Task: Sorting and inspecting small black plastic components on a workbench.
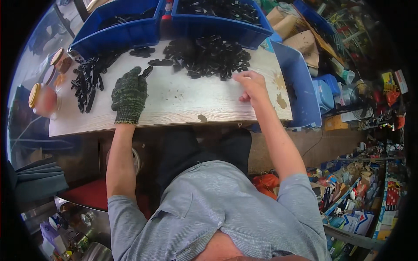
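My left hand point(129, 96), in a dark green knitted glove, is closed over the tabletop. A small black plastic part point(147, 71) juts out at its fingertips. Just beyond lies another black part point(161, 63), flat on the table. My bare right hand point(252, 86) hovers near the right edge of a big pile of black plastic parts point(204, 56). Its fingers are partly bent, with a gap between them and nothing visible held. Left of the glove, a looser heap of longer black parts point(87, 82) spreads on the table.
Two blue bins, left point(117, 37) and right point(222, 26), line the far side of the pale wooden table point(187, 102), both with black parts inside. A blue crate point(302, 87) stands beyond the right edge. Lidded jars point(43, 101) sit at the left end. Cluttered shelves point(348, 204) fill the right.
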Demonstrator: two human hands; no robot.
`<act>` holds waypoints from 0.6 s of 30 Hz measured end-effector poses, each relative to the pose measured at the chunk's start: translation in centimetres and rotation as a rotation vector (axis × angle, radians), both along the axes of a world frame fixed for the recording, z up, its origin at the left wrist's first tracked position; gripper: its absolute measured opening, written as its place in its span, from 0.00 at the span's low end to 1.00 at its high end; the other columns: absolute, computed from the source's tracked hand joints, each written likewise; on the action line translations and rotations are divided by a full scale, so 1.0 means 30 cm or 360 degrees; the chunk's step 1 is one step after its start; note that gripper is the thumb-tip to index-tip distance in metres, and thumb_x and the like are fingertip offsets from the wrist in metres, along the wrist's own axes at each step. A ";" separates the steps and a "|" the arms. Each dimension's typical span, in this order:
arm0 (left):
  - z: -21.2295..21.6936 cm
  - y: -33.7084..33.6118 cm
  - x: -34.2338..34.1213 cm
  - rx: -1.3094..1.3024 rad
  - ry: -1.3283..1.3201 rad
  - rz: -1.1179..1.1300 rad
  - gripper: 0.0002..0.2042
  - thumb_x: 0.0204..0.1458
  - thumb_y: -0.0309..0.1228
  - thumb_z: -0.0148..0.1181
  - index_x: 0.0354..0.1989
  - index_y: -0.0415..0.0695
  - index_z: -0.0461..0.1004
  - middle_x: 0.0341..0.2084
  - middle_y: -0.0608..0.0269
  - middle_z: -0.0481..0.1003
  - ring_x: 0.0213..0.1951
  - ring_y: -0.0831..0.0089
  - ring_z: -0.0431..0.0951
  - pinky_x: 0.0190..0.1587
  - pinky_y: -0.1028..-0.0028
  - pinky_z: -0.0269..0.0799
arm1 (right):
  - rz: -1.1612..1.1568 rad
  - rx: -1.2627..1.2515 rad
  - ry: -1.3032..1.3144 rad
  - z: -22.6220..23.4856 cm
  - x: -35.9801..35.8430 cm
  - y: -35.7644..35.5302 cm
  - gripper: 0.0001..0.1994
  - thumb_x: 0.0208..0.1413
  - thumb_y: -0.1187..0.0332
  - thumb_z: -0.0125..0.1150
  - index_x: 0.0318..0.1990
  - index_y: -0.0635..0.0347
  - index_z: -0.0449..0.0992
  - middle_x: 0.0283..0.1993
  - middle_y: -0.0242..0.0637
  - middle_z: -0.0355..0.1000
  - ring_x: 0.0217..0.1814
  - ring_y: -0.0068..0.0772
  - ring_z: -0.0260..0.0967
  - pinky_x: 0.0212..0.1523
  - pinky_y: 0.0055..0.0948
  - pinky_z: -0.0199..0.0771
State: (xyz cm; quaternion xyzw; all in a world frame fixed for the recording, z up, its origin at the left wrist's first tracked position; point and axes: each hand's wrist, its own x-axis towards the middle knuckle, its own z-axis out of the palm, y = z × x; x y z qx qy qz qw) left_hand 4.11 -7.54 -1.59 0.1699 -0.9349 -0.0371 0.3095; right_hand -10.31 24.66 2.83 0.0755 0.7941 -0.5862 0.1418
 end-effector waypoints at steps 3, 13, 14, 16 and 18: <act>0.006 0.030 0.004 0.0015 0.0219 -0.0051 0.14 0.55 0.35 0.58 0.49 0.50 0.77 0.40 0.57 0.79 0.41 0.58 0.79 0.45 0.58 0.75 | 0.0147 0.0233 0.0079 0.000 -0.014 -0.030 0.13 0.50 0.62 0.70 0.38 0.60 0.78 0.20 0.32 0.66 0.11 0.25 0.57 0.14 0.32 0.69; -0.024 0.356 -0.018 0.1133 0.0607 -0.0706 0.11 0.53 0.28 0.65 0.45 0.41 0.80 0.40 0.55 0.81 0.43 0.63 0.80 0.50 0.67 0.75 | 0.0206 0.0634 0.0474 -0.044 -0.020 -0.052 0.14 0.47 0.58 0.66 0.33 0.61 0.80 0.22 0.39 0.74 0.14 0.37 0.70 0.13 0.34 0.72; -0.022 0.382 -0.026 0.1131 0.0612 -0.0696 0.11 0.53 0.28 0.65 0.45 0.41 0.80 0.40 0.55 0.81 0.43 0.63 0.80 0.50 0.67 0.75 | 0.0194 0.0618 0.0485 -0.045 -0.019 -0.050 0.14 0.47 0.59 0.65 0.32 0.61 0.81 0.21 0.40 0.74 0.14 0.37 0.70 0.14 0.34 0.73; -0.022 0.438 -0.052 0.1021 0.0537 -0.0700 0.11 0.53 0.28 0.65 0.44 0.40 0.80 0.40 0.53 0.81 0.42 0.61 0.81 0.49 0.66 0.75 | 0.0161 0.0617 0.0476 -0.041 -0.014 -0.055 0.13 0.47 0.59 0.65 0.32 0.61 0.81 0.21 0.40 0.74 0.14 0.38 0.70 0.14 0.34 0.73; -0.015 0.450 -0.054 0.0962 0.0500 -0.0711 0.10 0.53 0.28 0.65 0.44 0.40 0.80 0.39 0.53 0.81 0.42 0.60 0.81 0.48 0.65 0.76 | 0.0113 0.0596 0.0454 -0.028 -0.003 -0.071 0.13 0.47 0.59 0.65 0.32 0.60 0.81 0.20 0.40 0.74 0.14 0.39 0.71 0.14 0.33 0.73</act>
